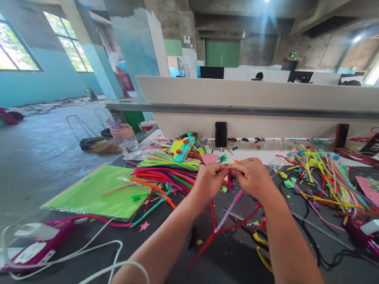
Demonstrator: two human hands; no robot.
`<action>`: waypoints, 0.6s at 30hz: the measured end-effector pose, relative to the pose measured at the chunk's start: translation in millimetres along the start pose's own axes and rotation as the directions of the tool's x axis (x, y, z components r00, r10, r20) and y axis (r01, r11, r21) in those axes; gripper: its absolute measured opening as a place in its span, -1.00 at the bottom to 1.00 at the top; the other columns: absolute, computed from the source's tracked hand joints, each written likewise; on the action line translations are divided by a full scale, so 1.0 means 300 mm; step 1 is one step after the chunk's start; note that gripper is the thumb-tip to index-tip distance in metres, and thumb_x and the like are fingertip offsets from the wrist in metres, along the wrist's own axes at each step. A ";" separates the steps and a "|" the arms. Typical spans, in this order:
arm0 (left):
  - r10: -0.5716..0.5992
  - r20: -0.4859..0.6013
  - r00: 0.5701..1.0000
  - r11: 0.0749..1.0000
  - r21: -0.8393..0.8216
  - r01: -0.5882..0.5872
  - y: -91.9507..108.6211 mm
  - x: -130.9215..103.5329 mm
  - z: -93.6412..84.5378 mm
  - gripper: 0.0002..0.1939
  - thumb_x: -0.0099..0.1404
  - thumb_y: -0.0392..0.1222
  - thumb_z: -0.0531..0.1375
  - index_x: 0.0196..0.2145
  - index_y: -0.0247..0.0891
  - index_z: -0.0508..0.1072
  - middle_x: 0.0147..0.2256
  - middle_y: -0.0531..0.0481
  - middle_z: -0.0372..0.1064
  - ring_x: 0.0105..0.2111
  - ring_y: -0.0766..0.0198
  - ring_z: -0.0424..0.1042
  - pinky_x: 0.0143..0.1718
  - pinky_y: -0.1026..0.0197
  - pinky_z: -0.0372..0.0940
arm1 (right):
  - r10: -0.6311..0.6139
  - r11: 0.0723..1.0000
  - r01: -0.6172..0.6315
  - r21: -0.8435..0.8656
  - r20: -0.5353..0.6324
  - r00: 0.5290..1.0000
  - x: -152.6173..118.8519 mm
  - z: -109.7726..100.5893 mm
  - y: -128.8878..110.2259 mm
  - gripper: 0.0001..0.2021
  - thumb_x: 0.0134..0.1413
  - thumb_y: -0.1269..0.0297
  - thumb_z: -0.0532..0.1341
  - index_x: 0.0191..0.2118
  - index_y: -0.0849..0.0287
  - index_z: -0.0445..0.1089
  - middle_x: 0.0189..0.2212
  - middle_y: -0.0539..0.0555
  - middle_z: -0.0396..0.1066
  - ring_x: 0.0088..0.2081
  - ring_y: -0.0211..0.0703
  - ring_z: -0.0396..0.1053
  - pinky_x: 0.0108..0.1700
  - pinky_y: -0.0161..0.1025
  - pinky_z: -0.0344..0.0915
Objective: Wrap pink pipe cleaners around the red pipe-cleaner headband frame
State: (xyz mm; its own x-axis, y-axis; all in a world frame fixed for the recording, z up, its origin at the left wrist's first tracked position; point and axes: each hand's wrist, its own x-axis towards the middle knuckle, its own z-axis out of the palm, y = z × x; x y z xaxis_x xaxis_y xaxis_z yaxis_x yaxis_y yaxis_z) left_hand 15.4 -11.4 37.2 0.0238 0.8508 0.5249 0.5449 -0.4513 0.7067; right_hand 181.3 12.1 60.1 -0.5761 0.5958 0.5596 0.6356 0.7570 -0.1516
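My left hand [210, 180] and my right hand [253, 176] meet above the table, thumbs and fingertips pinched together. Between them is a red pipe cleaner [228, 179], its end mostly hidden by my fingers. Below hang more red pipe cleaner lengths [240, 223] and a purple pipe cleaner [227, 215], joined at a crossing near the tabletop. A bundle of coloured pipe cleaners [165, 174] lies just left of my left hand. Scissors with yellow and black handles [262, 248] rest beneath my right forearm.
A green sheet pack [98, 191] lies at left, with a purple power strip [43, 244] and white cable in front. Phone [221, 134] leans on the divider [270, 92]. More pipe cleaners [329, 180] and another power strip [371, 240] are at right. Black cables cross there.
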 end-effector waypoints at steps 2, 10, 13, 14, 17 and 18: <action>-0.148 0.187 0.971 0.942 -0.273 0.196 0.008 0.001 -0.012 -0.73 0.18 -0.11 0.19 -0.57 -0.33 0.36 -0.65 0.11 0.18 -0.61 0.44 0.11 -0.53 0.32 0.02 | -0.024 1.000 0.024 0.019 0.001 1.000 -0.001 -0.003 -0.004 -0.78 0.16 0.37 0.10 -0.42 0.16 0.47 -0.48 0.04 0.48 -0.37 -0.22 0.32 -0.16 -0.25 0.03; -0.129 0.426 0.895 0.821 -0.460 0.337 0.017 0.007 -0.049 -0.70 0.11 -0.01 0.25 -0.46 -0.37 0.46 -0.57 0.04 0.31 -0.55 0.41 0.23 -0.48 0.33 0.11 | 0.011 1.000 -0.011 0.004 0.027 1.000 -0.011 -0.039 0.003 -0.77 0.12 0.36 0.11 -0.47 0.18 0.48 -0.55 0.05 0.44 -0.44 -0.23 0.27 -0.29 -0.27 0.02; 0.013 0.382 0.924 0.965 -0.247 0.088 0.032 0.001 -0.074 -0.77 0.17 -0.19 0.17 -0.22 -0.31 0.50 -0.30 -0.06 0.46 -0.28 0.23 0.40 -0.22 0.20 0.25 | 0.060 0.998 -0.060 -0.008 0.024 0.998 -0.016 -0.047 0.017 -0.76 0.12 0.36 0.11 -0.48 0.19 0.46 -0.55 0.05 0.43 -0.45 -0.24 0.26 -0.35 -0.28 -0.01; 0.071 0.339 0.938 0.988 -0.152 -0.020 0.037 -0.003 -0.079 -0.73 0.16 -0.25 0.17 -0.16 -0.29 0.48 -0.21 -0.08 0.46 -0.18 0.19 0.39 -0.13 0.16 0.24 | 0.075 0.997 -0.075 -0.004 0.025 0.997 -0.017 -0.049 0.021 -0.77 0.13 0.36 0.11 -0.47 0.19 0.46 -0.55 0.05 0.43 -0.45 -0.24 0.27 -0.37 -0.29 -0.02; 0.225 0.222 0.949 0.954 0.148 -0.261 0.047 -0.019 -0.071 -0.62 0.13 -0.36 0.15 -0.05 -0.25 0.40 -0.08 -0.11 0.40 -0.04 0.13 0.33 0.00 0.08 0.19 | 0.111 0.993 -0.112 0.024 0.036 0.993 -0.019 -0.049 0.024 -0.79 0.12 0.37 0.11 -0.44 0.18 0.48 -0.52 0.05 0.45 -0.43 -0.24 0.29 -0.38 -0.30 -0.03; 0.253 0.209 0.944 0.926 0.228 -0.299 0.048 -0.024 -0.062 -0.62 0.14 -0.37 0.14 -0.05 -0.25 0.38 -0.08 -0.12 0.39 -0.04 0.12 0.32 0.00 0.07 0.19 | 0.119 0.992 -0.121 0.033 0.045 0.992 -0.019 -0.049 0.022 -0.79 0.12 0.37 0.11 -0.43 0.18 0.48 -0.51 0.05 0.46 -0.43 -0.24 0.30 -0.38 -0.30 -0.02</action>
State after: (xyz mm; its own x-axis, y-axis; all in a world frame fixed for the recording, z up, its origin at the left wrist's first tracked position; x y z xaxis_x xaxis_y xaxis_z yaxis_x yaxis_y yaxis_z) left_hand 7.4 -28.9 52.4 0.3358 0.7455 0.5757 0.6892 -0.6111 0.3893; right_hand 196.3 9.9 67.8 -0.5189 0.6932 0.5001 0.6832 0.6880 -0.2448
